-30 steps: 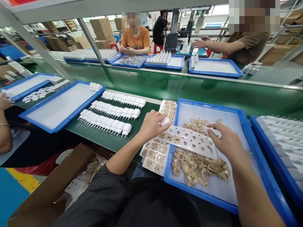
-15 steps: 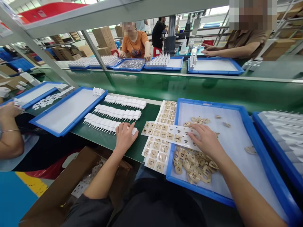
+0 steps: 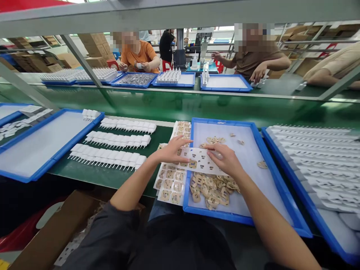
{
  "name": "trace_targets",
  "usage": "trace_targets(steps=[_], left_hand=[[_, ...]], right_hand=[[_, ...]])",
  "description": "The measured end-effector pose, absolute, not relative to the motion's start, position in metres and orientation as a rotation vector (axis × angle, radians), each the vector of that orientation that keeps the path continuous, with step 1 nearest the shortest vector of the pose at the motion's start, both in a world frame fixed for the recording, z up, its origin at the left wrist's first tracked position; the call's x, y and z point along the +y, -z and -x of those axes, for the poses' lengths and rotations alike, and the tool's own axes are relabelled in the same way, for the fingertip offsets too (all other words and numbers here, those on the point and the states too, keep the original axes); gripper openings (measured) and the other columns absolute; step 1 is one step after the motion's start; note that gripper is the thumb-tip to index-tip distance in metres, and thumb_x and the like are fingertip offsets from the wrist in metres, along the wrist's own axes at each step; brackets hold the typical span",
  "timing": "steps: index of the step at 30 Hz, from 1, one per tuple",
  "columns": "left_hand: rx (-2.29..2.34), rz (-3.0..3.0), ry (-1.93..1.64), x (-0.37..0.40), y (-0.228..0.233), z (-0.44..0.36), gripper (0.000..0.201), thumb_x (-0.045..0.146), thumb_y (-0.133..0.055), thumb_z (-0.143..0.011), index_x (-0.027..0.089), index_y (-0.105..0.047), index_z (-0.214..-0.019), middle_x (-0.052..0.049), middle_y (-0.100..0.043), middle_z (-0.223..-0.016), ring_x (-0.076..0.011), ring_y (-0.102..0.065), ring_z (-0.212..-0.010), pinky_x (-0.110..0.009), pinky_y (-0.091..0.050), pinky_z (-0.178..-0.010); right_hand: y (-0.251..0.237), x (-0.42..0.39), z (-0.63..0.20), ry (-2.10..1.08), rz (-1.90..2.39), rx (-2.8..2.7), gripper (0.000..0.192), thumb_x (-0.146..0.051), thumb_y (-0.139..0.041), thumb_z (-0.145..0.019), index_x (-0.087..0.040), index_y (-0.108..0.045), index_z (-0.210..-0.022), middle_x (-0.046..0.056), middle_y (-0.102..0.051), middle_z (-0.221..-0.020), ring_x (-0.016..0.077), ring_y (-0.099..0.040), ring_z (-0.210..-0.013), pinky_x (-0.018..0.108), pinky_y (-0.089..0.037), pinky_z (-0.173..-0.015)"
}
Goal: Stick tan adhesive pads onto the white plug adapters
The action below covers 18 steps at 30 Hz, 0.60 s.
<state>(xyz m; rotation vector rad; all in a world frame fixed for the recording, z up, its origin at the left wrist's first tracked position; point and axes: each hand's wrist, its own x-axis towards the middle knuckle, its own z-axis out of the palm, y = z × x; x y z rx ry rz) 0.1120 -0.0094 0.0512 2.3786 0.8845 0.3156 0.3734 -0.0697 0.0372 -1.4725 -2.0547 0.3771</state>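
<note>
A white backing sheet of tan die-cut stickers (image 3: 202, 153) lies across the left rim of a blue tray (image 3: 189, 210); its right part is peeled bare. My right hand (image 3: 225, 159) grips this sheet at its right part, fingers on top. Over its left part is my left hand (image 3: 171, 150), thumb and fingers spread, near the remaining stickers, with nothing visible in it. More sticker sheets (image 3: 170, 183) lie beneath, beside the tray. Inside the tray sits a heap of loose tan pieces (image 3: 210, 187), with a smaller cluster (image 3: 215, 140) further back.
Left of the sheets, three rows of white plug housings (image 3: 109, 155) with pins lie on the green bench. A blue-rimmed tray (image 3: 50, 138) is further left, another with white parts (image 3: 312, 165) at right. Below is a cardboard box (image 3: 56, 228). Co-workers sit across a green divider (image 3: 168, 103).
My left hand has left the front row of white plug housings and moved right, over the sticker sheet. My right hand stays on the sheet. The view has turned right.
</note>
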Motion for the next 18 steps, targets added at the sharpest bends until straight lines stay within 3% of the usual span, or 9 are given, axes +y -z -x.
trace_targets(steps=[2,4,9,13,18], left_hand=[[0.761,-2.198,-0.109,0.005,-0.060,-0.126,0.069,0.045,-0.073,-0.074,0.018,-0.052,-0.134,-0.011,-0.055,-0.132,-0.0253,-0.053,-0.122,-0.034,-0.042,-0.100],[0.743,-2.009,-0.009,0.012,-0.063,-0.136,0.053,0.038,-0.071,-0.075,0.016,-0.057,-0.122,-0.009,-0.065,-0.114,-0.0190,-0.064,-0.096,-0.026,-0.047,-0.080],[0.731,-1.681,-0.083,0.013,-0.061,-0.147,0.054,0.034,-0.077,-0.070,0.014,-0.052,-0.114,-0.007,-0.069,-0.089,-0.0119,-0.062,-0.072,-0.020,-0.041,-0.065],[0.716,-1.602,-0.095,0.014,-0.063,-0.150,0.060,0.036,-0.081,-0.067,0.015,-0.050,-0.114,-0.001,-0.065,-0.074,-0.0067,-0.052,-0.059,-0.018,-0.033,-0.058],[0.649,-1.446,-0.070,0.015,-0.066,-0.151,0.062,0.032,-0.082,-0.067,0.014,-0.048,-0.116,-0.001,-0.065,-0.074,-0.0081,-0.056,-0.065,-0.019,-0.038,-0.064]], right_hand=[[-0.040,-0.071,-0.377,-0.271,1.404,-2.047,0.028,-0.035,-0.046,-0.089,-0.025,-0.066,-0.105,-0.006,-0.064,-0.107,-0.0023,-0.058,-0.100,0.015,-0.042,-0.091],[-0.041,-0.072,-0.378,-0.074,1.352,-2.039,0.025,-0.033,-0.048,-0.088,-0.026,-0.066,-0.103,-0.005,-0.063,-0.105,-0.0022,-0.056,-0.099,0.015,-0.040,-0.090],[-0.040,-0.078,-0.369,0.369,1.155,-2.068,0.020,-0.032,-0.061,-0.080,-0.033,-0.069,-0.098,-0.006,-0.060,-0.113,0.0024,-0.047,-0.109,0.021,-0.033,-0.099],[-0.035,-0.081,-0.358,0.388,1.061,-2.134,0.017,-0.033,-0.063,-0.079,-0.032,-0.069,-0.095,-0.007,-0.060,-0.107,0.0006,-0.045,-0.104,0.020,-0.030,-0.095],[-0.032,-0.080,-0.357,0.345,1.047,-2.130,0.014,-0.032,-0.062,-0.080,-0.033,-0.068,-0.093,-0.008,-0.060,-0.105,0.0001,-0.044,-0.104,0.019,-0.028,-0.095]])
